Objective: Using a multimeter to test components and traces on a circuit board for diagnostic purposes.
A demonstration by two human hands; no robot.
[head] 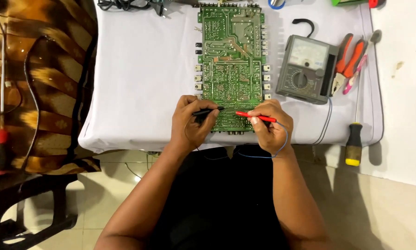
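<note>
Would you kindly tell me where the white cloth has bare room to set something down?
The widest bare patch of white cloth lies left of the green circuit board. A narrower strip runs between board and grey multimeter. The right edge is crowded with pliers and a screwdriver.

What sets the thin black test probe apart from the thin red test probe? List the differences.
The thin black test probe is black and sits in the left hand; the thin red test probe is red and sits in the right hand. The black one points right, the red one points left, so their tips face each other. A blue wire loops under the right hand; the black probe's lead is dark. Both tips lie over the near end of the green circuit board.
</note>
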